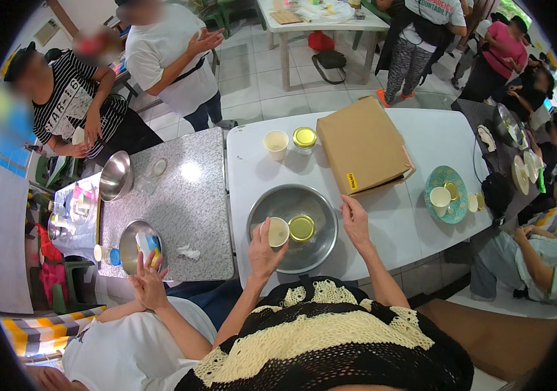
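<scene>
A wide steel bowl (pixel 325 215) stands on the white table in front of me. My left hand (pixel 264 253) is closed round a white paper cup (pixel 279 232) over the near left part of this bowl. Beside that cup, inside the bowl, is a jar with a gold lid (pixel 302 228); the lid hides most of its body. My right hand (pixel 358 225) is just off the bowl's right rim, below the cardboard box (pixel 366 143), fingers loosely extended and holding nothing that I can see.
Behind the bowl stand another paper cup (pixel 276 144) and a gold-lidded glass jar (pixel 304 139). A teal plate (pixel 447 212) with a cup and jar lies to the right. A speckled table (pixel 190 189) with steel bowls adjoins on the left, where another person's hands (pixel 150 287) are raised.
</scene>
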A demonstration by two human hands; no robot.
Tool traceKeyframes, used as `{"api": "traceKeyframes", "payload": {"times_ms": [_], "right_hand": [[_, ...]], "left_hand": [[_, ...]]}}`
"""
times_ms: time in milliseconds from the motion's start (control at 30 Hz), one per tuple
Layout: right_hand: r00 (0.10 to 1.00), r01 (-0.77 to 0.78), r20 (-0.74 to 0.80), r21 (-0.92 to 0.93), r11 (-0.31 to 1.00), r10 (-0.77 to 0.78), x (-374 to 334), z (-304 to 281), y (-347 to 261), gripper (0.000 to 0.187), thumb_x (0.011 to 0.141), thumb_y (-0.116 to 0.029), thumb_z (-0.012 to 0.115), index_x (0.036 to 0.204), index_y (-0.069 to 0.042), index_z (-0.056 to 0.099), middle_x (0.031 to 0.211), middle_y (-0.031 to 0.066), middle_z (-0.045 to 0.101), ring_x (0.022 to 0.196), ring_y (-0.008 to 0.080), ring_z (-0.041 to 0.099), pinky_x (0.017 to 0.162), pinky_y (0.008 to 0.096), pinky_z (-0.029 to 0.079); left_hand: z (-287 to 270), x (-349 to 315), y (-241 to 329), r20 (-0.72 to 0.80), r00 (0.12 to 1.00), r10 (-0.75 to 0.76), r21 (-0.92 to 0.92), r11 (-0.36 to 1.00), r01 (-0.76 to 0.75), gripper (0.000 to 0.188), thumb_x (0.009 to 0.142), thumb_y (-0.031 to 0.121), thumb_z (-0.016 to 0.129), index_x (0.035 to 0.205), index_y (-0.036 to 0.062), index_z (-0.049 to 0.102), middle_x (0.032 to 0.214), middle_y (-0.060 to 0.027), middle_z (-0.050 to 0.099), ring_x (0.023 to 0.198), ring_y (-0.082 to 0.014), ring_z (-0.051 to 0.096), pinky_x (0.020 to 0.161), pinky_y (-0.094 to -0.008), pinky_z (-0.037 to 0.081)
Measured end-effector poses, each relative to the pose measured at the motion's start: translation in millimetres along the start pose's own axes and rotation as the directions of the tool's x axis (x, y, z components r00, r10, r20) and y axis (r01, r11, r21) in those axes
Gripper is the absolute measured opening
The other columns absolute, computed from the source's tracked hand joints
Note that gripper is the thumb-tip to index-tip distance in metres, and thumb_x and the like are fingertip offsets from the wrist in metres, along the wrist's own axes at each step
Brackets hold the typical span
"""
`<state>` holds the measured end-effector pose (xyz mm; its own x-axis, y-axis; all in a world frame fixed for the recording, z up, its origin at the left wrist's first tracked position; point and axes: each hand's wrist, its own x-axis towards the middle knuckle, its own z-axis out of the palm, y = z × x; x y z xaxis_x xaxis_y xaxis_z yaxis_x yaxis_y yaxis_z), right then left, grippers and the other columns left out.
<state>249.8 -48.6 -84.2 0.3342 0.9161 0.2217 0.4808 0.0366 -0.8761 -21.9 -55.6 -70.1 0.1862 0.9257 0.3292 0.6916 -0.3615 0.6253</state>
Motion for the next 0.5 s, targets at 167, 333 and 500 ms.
{"api": "traceKeyframes", "payload": {"times_ms": [167, 333, 500], "right_hand": [[0.927, 0.282, 0.259, -0.005, 0.959, -0.272, 2.3, 2.7, -68.6, 0.055, 0.082, -0.015, 0.072, 0.133, -0.009, 0.054, 0.123, 0.0186, 0.058, 0.112, 0.0331, 0.057, 0.094, 0.0420, 0.047], [0.688, 0.476, 0.689, -0.192, 0.858, -0.227, -16.6, 34.8, -61.9, 0.106, 0.067, -0.021, 0.084, 0.153, -0.020, 0.023, 0.152, 0.0190, 0.027, 0.138, 0.0422, 0.030, 0.113, 0.0525, 0.031], [0.690, 0.452, 0.703, -0.231, 0.862, -0.173, -21.8, 51.3, -42.3, 0.105, 0.066, -0.016, 0.084, 0.153, -0.021, 0.024, 0.152, 0.0197, 0.028, 0.134, 0.0430, 0.036, 0.108, 0.0528, 0.038]], "left_hand": [[-0.1, 0.7, -0.5, 0.023, 0.999, -0.024, 0.014, 1.000, 0.024, 0.082, 0.072, 0.021, 0.083, 0.142, 0.0066, 0.042, 0.125, -0.0175, 0.053, 0.109, -0.0364, 0.059, 0.085, -0.0431, 0.053], [1.5, 0.9, -0.5, 0.015, 0.999, -0.034, 0.008, 0.999, 0.034, 0.084, 0.070, 0.020, 0.082, 0.143, 0.0084, 0.042, 0.126, -0.0167, 0.052, 0.110, -0.0358, 0.058, 0.087, -0.0423, 0.052], [1.0, 1.6, 1.2, -0.007, 1.000, -0.003, 0.015, 1.000, 0.003, 0.083, 0.070, 0.019, 0.082, 0.142, 0.0069, 0.042, 0.126, -0.0171, 0.052, 0.113, -0.0359, 0.057, 0.088, -0.0427, 0.052]]}}
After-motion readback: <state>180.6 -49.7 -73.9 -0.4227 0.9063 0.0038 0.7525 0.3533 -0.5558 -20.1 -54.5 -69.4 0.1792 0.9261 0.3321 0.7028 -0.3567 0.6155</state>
